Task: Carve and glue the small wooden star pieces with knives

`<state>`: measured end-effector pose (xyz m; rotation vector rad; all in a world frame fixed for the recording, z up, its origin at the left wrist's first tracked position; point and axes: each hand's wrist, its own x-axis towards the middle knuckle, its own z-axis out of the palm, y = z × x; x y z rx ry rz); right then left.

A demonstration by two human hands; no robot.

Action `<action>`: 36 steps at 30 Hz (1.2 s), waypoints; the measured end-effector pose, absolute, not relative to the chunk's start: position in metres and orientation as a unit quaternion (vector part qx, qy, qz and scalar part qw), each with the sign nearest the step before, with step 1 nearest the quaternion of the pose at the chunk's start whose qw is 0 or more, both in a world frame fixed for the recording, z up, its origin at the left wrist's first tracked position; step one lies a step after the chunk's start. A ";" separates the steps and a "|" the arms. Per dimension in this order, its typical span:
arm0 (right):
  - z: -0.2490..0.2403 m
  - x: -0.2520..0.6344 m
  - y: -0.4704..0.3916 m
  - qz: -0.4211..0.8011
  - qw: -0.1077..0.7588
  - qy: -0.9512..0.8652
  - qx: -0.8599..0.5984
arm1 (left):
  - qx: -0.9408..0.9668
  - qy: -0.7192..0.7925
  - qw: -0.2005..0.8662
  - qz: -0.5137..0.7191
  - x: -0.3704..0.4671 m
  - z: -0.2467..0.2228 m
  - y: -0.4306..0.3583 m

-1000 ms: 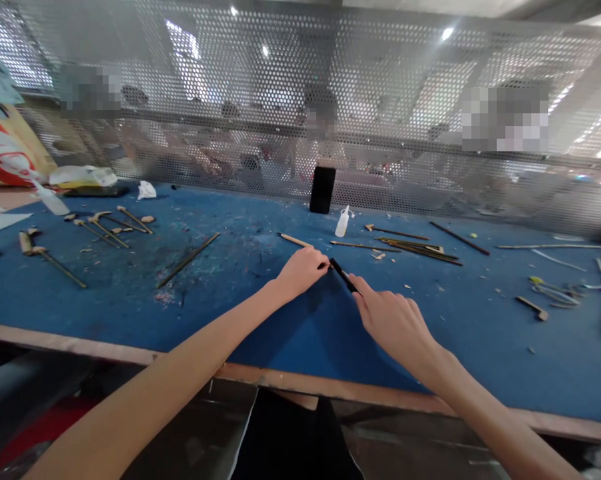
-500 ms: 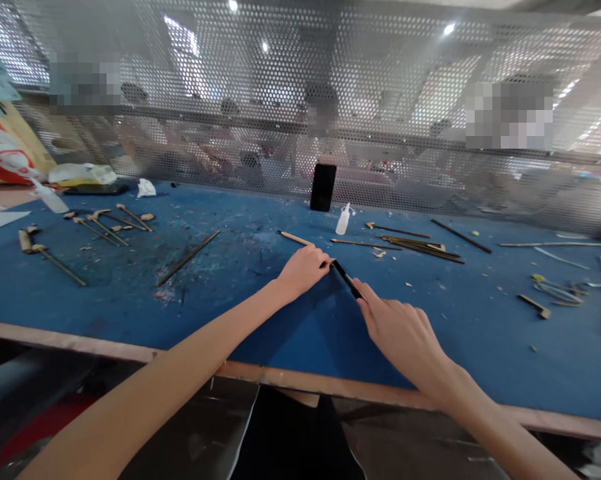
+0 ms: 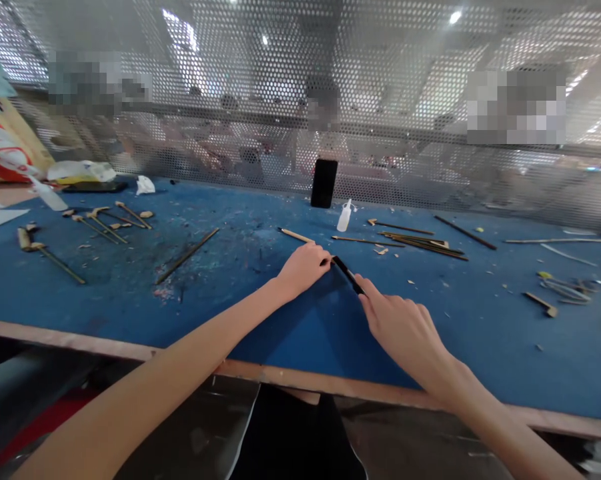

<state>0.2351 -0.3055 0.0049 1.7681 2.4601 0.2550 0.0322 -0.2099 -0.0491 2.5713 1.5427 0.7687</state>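
My left hand is closed, its thumb and fingers pinched on a small wooden piece that is mostly hidden by the fingers. From the right, my right hand grips a black utility knife, whose front end meets the fingertips of my left hand. The exact contact between blade and wood is too small to make out. Just beyond my left hand lies a light wooden stick with a dark tip. A small white squeeze bottle stands farther back.
A phone leans upright against the perforated metal screen. Thin brown sticks lie at right, and hooked wooden pieces at left. One long stick rests left of centre. Wood chips dot the blue tabletop.
The black utility knife has shifted very slightly up and left at my left fingertips. Both hands keep their grip, and the view has turned a little.
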 end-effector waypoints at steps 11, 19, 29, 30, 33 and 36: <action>0.005 0.251 -0.305 0.035 -0.017 0.799 0.600 | 0.827 0.500 0.031 0.256 0.032 -0.046 -0.214; -0.001 0.252 -0.307 0.028 -0.040 0.796 0.603 | 0.823 0.503 0.032 0.262 0.031 -0.052 -0.211; -0.005 0.254 -0.303 0.023 -0.056 0.795 0.604 | 0.821 0.506 0.033 0.264 0.031 -0.047 -0.213; -0.006 0.254 -0.303 0.025 -0.058 0.795 0.604 | 0.820 0.506 0.034 0.264 0.031 -0.047 -0.213; -0.007 0.254 -0.301 0.028 -0.058 0.796 0.602 | 0.820 0.506 0.036 0.265 0.030 -0.048 -0.213; -0.007 0.253 -0.300 0.024 -0.059 0.801 0.596 | 0.820 0.504 0.037 0.268 0.029 -0.049 -0.212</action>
